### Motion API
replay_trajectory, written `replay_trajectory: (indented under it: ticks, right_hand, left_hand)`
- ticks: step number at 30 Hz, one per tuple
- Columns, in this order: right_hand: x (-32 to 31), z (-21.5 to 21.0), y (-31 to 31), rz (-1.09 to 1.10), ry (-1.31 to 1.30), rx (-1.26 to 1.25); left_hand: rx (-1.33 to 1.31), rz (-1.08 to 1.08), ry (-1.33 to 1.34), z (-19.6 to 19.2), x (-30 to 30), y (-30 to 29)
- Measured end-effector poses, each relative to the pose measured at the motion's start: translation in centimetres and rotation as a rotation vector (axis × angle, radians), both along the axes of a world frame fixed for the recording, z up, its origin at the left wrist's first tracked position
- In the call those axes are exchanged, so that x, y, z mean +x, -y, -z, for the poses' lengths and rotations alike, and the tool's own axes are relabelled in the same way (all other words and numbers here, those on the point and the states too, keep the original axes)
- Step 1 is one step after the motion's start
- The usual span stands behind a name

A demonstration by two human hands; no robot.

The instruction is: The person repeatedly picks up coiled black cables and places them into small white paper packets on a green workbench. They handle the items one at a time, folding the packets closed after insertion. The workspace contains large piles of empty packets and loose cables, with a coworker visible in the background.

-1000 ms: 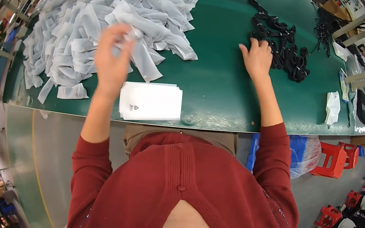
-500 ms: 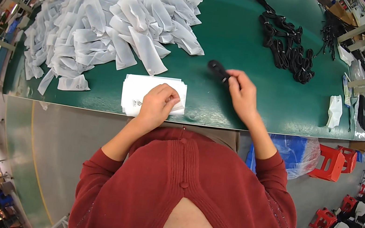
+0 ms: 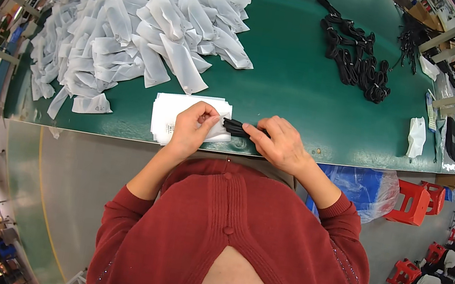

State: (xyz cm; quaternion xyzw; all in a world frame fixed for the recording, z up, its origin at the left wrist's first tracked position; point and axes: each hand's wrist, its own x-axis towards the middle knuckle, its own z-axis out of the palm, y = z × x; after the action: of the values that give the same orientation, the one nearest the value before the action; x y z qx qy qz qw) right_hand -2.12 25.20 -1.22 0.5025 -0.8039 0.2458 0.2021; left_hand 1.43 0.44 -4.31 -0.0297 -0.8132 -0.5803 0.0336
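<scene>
My left hand pinches the open end of a white bag on top of a flat stack of empty white bags at the near edge of the green table. My right hand holds a black coiled cable and its tip sits at the mouth of that bag. Both hands meet just in front of my red sweater.
A large heap of filled white bags covers the left and far part of the table. A pile of black cables lies at the far right. A white packet rests near the right edge. Red stools stand on the floor at the right.
My right hand came back from the black pile with one cable. My left hand dropped from above the heap onto the flat bag stack, and both hands now meet there.
</scene>
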Motion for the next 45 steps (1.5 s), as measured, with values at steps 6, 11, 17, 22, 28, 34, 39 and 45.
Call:
replay_trajectory:
  ticks: [6, 11, 17, 22, 28, 34, 39, 45]
  right_hand:
    - [-0.3, 1.5, 0.3, -0.006, 0.378, -0.127]
    - [-0.1, 2.2, 2.3, 0.302, 1.305, -0.449]
    - [-0.2, 1.2, 3.8, -0.054, 0.787, -0.486]
    - [-4.2, -1.7, 1.3, 0.216, 0.41, -0.483]
    - [-15.0, 3.4, -11.0, 1.116, -0.204, 0.077]
    - [-15.7, 6.4, -12.8, 1.159, -0.01, 0.207]
    - [-10.9, 4.4, -9.2, 0.896, 0.557, -0.361]
    - [-3.8, 2.8, -3.9, 0.517, 1.003, -0.516]
  left_hand:
    - [-0.147, 0.087, -0.214, -0.6, 0.1, -0.5]
    - [-0.284, 0.152, -0.434, -2.4, -0.1, -1.1]
    - [-0.157, 0.098, -0.401, -3.8, -1.9, -1.0]
    - [0.592, 0.027, -0.076, -7.3, -6.1, 4.5]
    - [0.062, -0.404, -0.642, -12.8, -9.6, 6.9]
    - [-0.302, 0.109, -0.314, -3.0, -2.7, 0.8]
    - [-0.553, 0.119, -0.421, 0.3, -0.7, -1.0]
    - [-0.577, 0.098, -0.371, -0.3, -0.5, 1.8]
